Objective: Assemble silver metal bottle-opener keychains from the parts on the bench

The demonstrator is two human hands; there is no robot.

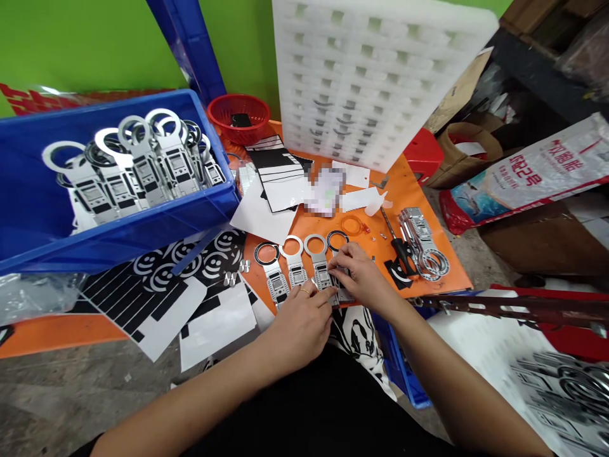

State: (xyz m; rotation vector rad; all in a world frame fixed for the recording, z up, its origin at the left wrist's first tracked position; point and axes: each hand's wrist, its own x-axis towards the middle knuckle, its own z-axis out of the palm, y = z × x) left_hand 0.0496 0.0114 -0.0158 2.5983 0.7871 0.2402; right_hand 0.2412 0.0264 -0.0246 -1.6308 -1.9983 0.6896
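Observation:
Several flat metal plates with ring-shaped ends lie in a row on the orange table in front of me. The leftmost ring plate (276, 279) and the one beside it (297, 270) are untouched. My left hand (302, 324) has its fingers curled together at the lower part of a silver ring plate (316, 247). My right hand (359, 273) pinches at the upper body of the rightmost plate, whose dark ring (337, 240) shows above the fingers. Whatever is between the fingertips of either hand is too small or hidden to make out.
A blue bin (157, 219) with more ring plates stands at left. Sticker sheets (166, 317) lie below it. A screwdriver (403, 254) and stacked ring plates (419, 231) are at right. Behind stand a white foam tray (309, 76) and red basket (223, 108).

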